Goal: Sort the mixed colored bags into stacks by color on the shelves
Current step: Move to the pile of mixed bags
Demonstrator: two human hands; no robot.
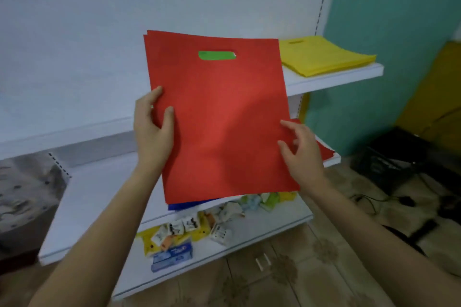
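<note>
Between your hands, the red bag (219, 119) stands upright, handle up; left hand (152, 127) pinches its edge, right hand (301, 152) fingers spread at the other.

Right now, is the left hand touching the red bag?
Touching. The head view shows the left hand pinching the left edge of the red bag, thumb pressed flat on its front face and the fingers wrapped behind the edge.

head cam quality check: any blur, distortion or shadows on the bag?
Head view: wide-angle bowing curves the shelf edges; overall soft, with motion smear on the right hand and the floor at right; a dim shadow patch on the lower half of the red bag; light even and cool, no glare; left hand fairly crisp; yellow stack legible.
</note>
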